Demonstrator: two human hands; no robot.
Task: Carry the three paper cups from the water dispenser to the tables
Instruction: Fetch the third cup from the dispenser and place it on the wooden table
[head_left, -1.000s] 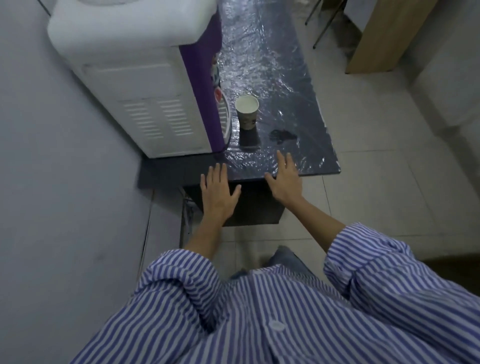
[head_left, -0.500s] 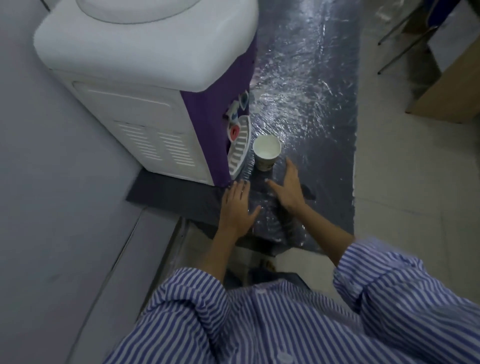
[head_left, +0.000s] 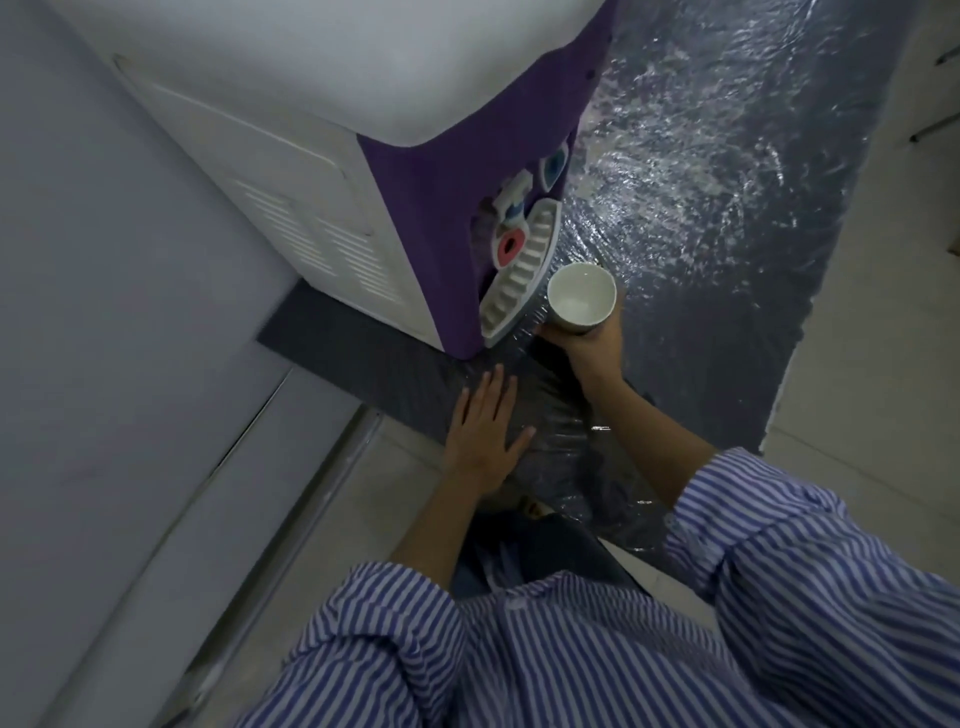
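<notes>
Right hand (head_left: 589, 345) wrapped around a paper cup (head_left: 581, 298) beside the water dispenser (head_left: 363, 171), left hand (head_left: 483, 431) spread flat on the plastic-covered table (head_left: 727, 208).

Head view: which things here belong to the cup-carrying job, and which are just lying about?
Job:
paper cup, gripped by the right hand
water dispenser
left hand, flat on the table

Lying about:
plastic-wrapped dark table
drip tray
</notes>
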